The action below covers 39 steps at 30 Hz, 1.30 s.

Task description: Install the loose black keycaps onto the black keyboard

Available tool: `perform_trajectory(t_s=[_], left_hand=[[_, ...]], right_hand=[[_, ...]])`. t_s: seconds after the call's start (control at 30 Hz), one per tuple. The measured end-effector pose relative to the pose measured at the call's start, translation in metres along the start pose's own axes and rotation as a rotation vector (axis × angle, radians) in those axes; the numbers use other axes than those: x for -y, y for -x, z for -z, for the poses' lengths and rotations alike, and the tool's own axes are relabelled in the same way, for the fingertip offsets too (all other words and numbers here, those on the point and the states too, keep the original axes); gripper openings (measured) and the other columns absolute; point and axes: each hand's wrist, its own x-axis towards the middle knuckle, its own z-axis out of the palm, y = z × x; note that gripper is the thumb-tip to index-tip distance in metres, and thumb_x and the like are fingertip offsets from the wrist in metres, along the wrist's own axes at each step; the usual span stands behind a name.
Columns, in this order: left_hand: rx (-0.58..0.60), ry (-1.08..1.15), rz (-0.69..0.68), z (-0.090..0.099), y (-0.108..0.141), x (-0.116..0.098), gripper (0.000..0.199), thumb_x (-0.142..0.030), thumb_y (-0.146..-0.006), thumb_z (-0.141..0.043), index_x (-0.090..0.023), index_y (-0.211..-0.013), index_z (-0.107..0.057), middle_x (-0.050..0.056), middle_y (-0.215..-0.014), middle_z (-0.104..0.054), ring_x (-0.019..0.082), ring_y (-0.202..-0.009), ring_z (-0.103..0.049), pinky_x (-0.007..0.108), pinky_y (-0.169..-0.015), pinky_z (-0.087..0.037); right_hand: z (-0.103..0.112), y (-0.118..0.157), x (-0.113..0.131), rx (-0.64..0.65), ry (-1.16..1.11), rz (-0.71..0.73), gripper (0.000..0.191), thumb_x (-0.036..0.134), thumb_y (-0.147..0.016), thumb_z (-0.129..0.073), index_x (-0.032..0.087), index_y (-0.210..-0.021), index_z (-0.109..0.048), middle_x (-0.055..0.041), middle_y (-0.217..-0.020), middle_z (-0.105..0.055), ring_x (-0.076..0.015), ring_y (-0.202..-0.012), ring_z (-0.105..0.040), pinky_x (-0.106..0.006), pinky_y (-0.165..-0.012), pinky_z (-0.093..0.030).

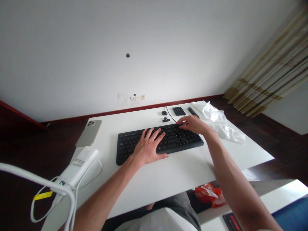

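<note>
A black keyboard (170,138) lies on the white table (149,179). Across its middle my left hand (149,146) rests flat, fingers spread over the keys and thumb at the front edge. My right hand (191,123) is at the keyboard's back edge, right of the middle, with thumb and fingertips bent close together over the keys; whatever is between them is too small to make out. Behind the keyboard lie a black block of keys (179,111), small groups of loose keycaps (166,120) and a long black piece (193,112). A thin cable runs back from the keyboard.
A phone (89,133) lies at the left edge, with a white power box (78,163) and white cables before it. Crumpled clear plastic (218,122) covers the right back. Below the table is an orange bag (209,194). The wall stands behind the table.
</note>
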Motion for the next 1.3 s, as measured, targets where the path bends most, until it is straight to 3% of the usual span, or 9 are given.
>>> perform_trajectory(t_s=[0.13, 0.23, 0.33, 0.5, 0.63, 0.8, 1.0, 1.3], left_hand=[[0.007, 0.0, 0.002, 0.0, 0.0, 0.0, 0.1, -0.083, -0.083, -0.058, -0.029, -0.164, -0.035, 0.006, -0.171, -0.03, 0.039, -0.157, -0.024, 0.062, -0.129, -0.014], [0.016, -0.006, 0.004, 0.001, 0.0, 0.0, 0.1, -0.084, -0.083, -0.057, -0.029, -0.163, -0.035, 0.006, -0.172, -0.03, 0.039, -0.157, -0.024, 0.062, -0.128, -0.014], [0.008, -0.007, 0.004, 0.001, 0.0, -0.001, 0.1, -0.083, -0.083, -0.058, -0.029, -0.163, -0.036, 0.006, -0.171, -0.031, 0.039, -0.156, -0.024, 0.063, -0.128, -0.014], [0.006, -0.006, 0.002, 0.001, -0.001, 0.0, 0.1, -0.083, -0.082, -0.059, -0.029, -0.163, -0.036, 0.006, -0.171, -0.031, 0.038, -0.156, -0.024, 0.062, -0.129, -0.014], [0.009, -0.005, 0.005, 0.001, 0.0, 0.0, 0.099, -0.084, -0.082, -0.058, -0.029, -0.163, -0.037, 0.006, -0.171, -0.031, 0.039, -0.156, -0.024, 0.062, -0.129, -0.014], [0.009, -0.013, 0.002, 0.001, 0.0, -0.001, 0.099, -0.083, -0.083, -0.058, -0.029, -0.163, -0.036, 0.006, -0.172, -0.03, 0.039, -0.156, -0.024, 0.063, -0.129, -0.013], [0.013, -0.012, 0.002, 0.001, -0.001, -0.001, 0.099, -0.082, -0.083, -0.059, -0.029, -0.163, -0.036, 0.006, -0.172, -0.03, 0.039, -0.156, -0.024, 0.063, -0.129, -0.014], [0.019, -0.024, 0.004, -0.001, 0.0, 0.0, 0.099, -0.082, -0.083, -0.059, -0.029, -0.164, -0.034, 0.005, -0.172, -0.028, 0.039, -0.157, -0.023, 0.062, -0.129, -0.013]], right_hand=[[0.003, 0.002, 0.003, -0.013, 0.014, 0.022, 0.02, 0.024, -0.087, -0.069, 0.028, -0.102, -0.081, 0.0012, -0.095, -0.081, -0.0196, -0.087, -0.073, -0.03, -0.086, -0.055], [-0.001, 0.0, 0.006, -0.042, -0.04, 0.126, 0.024, 0.025, -0.09, -0.065, 0.028, -0.108, -0.081, 0.0, -0.108, -0.08, -0.0203, -0.098, -0.073, -0.03, -0.09, -0.055], [-0.005, -0.004, 0.005, 0.011, -0.07, 0.199, 0.023, 0.025, -0.09, -0.066, 0.03, -0.106, -0.081, 0.0014, -0.111, -0.08, -0.0205, -0.103, -0.072, -0.03, -0.094, -0.054], [-0.004, -0.005, -0.001, -0.01, -0.046, 0.054, 0.016, 0.024, -0.084, -0.074, 0.028, -0.096, -0.083, 0.0016, -0.088, -0.081, -0.0199, -0.085, -0.073, -0.029, -0.085, -0.055], [0.001, -0.002, -0.005, -0.019, -0.046, -0.005, 0.017, 0.027, -0.083, -0.075, 0.027, -0.099, -0.083, 0.0005, -0.087, -0.08, -0.021, -0.085, -0.073, -0.03, -0.082, -0.055], [0.001, -0.002, -0.009, -0.057, -0.077, 0.009, 0.015, 0.033, -0.085, -0.074, 0.027, -0.095, -0.084, -0.0007, -0.094, -0.08, -0.021, -0.086, -0.072, -0.031, -0.083, -0.054], [-0.004, -0.005, -0.005, -0.101, -0.266, -0.03, 0.014, 0.035, -0.078, -0.078, 0.022, -0.084, -0.08, -0.0012, -0.084, -0.08, -0.021, -0.084, -0.072, -0.029, -0.08, -0.055], [-0.002, -0.006, -0.016, -0.054, -0.246, -0.011, 0.02, 0.037, -0.083, -0.073, 0.024, -0.095, -0.083, -0.0001, -0.083, -0.08, -0.0212, -0.081, -0.073, -0.03, -0.078, -0.055]])
